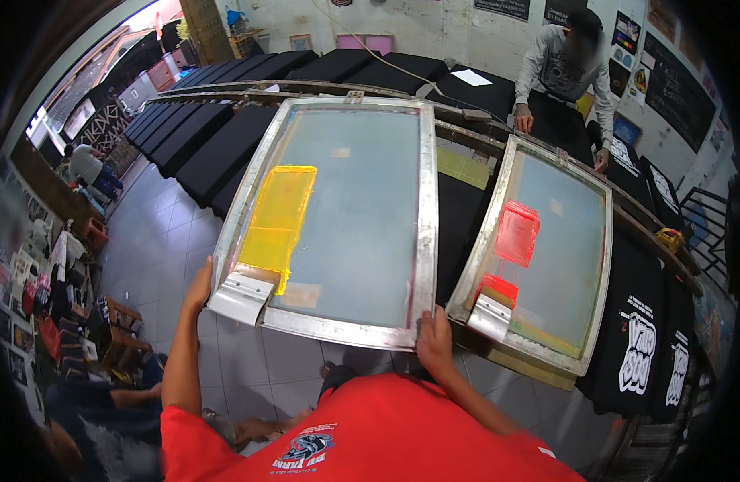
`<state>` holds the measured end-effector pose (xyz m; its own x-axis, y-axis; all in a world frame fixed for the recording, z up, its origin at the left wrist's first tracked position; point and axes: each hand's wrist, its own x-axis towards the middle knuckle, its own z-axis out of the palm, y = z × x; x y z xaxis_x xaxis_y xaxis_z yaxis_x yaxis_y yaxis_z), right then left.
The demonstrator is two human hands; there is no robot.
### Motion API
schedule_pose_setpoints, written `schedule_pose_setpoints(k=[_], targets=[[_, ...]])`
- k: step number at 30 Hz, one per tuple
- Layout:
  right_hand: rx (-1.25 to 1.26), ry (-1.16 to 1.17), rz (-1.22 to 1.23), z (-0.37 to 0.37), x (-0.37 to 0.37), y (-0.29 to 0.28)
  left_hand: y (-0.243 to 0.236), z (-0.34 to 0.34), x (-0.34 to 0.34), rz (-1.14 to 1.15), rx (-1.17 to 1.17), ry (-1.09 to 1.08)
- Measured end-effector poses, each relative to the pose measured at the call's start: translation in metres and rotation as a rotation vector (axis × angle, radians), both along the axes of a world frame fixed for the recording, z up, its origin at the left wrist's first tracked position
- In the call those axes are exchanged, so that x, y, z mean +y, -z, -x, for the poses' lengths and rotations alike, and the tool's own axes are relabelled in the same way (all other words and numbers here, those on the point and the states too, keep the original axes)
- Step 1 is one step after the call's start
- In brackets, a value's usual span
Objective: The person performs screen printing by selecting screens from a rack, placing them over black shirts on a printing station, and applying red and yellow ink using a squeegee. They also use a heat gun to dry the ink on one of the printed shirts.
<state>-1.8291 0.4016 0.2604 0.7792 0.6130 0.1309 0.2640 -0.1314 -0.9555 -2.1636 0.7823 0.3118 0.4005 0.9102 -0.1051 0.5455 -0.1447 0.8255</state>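
Observation:
A large screen-printing frame (427, 201) with a metal border and pale blue-grey mesh is tilted in front of me. My left hand (198, 287) grips its lower left side, and my right hand (434, 341) is closed around the lower right corner. Yellow ink (278, 210) covers a block on the left of the mesh. Below the ink, a metal-handled squeegee (243, 296) lies in the frame's lower left corner. To the right rests a second screen frame (601, 273) with red ink (516, 233) and its own squeegee (490, 316); neither hand touches it.
Black shirts on boards (195, 153) line the long rack, whose rail (466, 138) runs behind the frames. Printed black shirts (639, 353) hang at the right. Across the rack, a person (567, 68) bends over a board. A wooden chair (122, 329) stands left on the tiled floor (157, 241).

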Motion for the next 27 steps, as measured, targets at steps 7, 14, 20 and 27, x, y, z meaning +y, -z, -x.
schedule_pose_setpoints(k=[7, 14, 20, 27], targets=[[-0.053, 0.161, -0.085, 0.039, 0.186, 0.060, 0.062, -0.019, 0.233, -0.206, 0.202, 0.132], [0.022, 0.306, 0.067, 0.070, 0.327, 0.078, 0.090, -0.055, 0.420, -0.176, 0.214, 0.273], [-0.109, 0.470, 0.140, 0.079, 0.380, 0.093, 0.114, -0.075, 0.476, -0.133, 0.168, 0.298], [-0.087, 0.479, 0.119, 0.077, 0.415, 0.095, 0.122, -0.090, 0.509, -0.134, 0.188, 0.319]])
